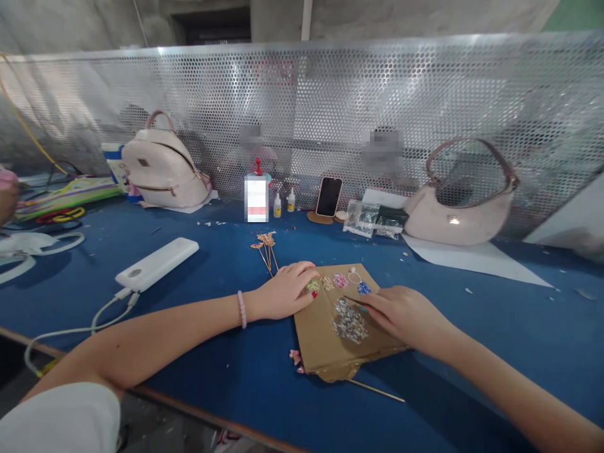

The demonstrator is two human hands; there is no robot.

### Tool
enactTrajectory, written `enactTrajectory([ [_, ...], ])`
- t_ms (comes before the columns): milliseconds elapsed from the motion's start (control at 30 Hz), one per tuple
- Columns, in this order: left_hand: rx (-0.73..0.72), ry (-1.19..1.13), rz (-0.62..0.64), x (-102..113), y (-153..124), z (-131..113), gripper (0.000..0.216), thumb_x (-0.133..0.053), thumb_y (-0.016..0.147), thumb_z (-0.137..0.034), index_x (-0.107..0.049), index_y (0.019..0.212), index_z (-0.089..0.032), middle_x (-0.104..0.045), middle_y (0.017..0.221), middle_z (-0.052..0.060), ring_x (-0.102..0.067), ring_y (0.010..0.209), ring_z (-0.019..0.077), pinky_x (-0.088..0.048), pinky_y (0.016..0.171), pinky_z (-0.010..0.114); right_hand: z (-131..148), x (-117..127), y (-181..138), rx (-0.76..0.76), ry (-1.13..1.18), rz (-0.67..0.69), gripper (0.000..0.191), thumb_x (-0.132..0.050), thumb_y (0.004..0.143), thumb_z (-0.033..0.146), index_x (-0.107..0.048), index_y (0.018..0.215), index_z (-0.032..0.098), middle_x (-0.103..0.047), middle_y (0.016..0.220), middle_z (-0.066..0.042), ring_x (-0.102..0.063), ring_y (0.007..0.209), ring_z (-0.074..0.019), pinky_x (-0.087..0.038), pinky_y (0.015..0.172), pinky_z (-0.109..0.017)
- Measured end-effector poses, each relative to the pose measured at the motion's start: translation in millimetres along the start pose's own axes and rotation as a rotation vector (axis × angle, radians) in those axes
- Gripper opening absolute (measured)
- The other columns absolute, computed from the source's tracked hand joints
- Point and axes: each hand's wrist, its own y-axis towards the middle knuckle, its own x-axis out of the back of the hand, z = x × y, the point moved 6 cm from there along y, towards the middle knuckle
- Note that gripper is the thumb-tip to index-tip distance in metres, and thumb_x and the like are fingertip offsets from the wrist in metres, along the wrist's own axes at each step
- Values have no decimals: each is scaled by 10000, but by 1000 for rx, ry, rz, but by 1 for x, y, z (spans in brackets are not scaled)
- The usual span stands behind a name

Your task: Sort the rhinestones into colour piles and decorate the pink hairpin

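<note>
My right hand [401,313] is closed in a pinch around dark tweezers [355,301], whose tips are over a heap of silvery rhinestones [350,321]. The heap lies on a piece of brown cardboard [321,343]. Along the cardboard's far side sit small piles of green stones [312,285], gold stones [326,283], pink stones [340,280] and blue stones [363,288]. A thin ring with a white bead [353,275] lies near the blue pile. My left hand [285,290] rests open on the cardboard's left edge, fingers stretched out beside the green pile.
Gold hair sticks [267,250] lie beyond my left hand. A white power bank [158,263] with cables is at left. Behind stand two small glue bottles [277,206], a phone [329,196], plastic packets [362,218], a backpack [163,167] and a handbag [460,214].
</note>
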Motion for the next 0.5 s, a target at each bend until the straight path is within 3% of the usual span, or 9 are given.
enactTrajectory([
  [333, 9, -2, 12, 0, 0, 0, 360, -414, 925, -285, -411, 1267, -172, -393, 1359, 145, -385, 1258, 287, -364, 1015, 496, 0, 6, 0, 19, 25, -36, 234, -455, 878, 158, -657, 983, 211, -682, 670, -15, -625, 594, -131, -401, 549, -250],
  [500, 0, -6, 9, 1, 0, -1, 359, -412, 920, -276, -412, 1264, -177, -406, 1345, 140, -395, 1250, 279, -368, 1014, 486, 1, 5, 0, 25, 33, 15, 229, -478, 866, 148, -655, 993, 219, -679, 670, -10, -635, 601, -135, -411, 550, -246],
])
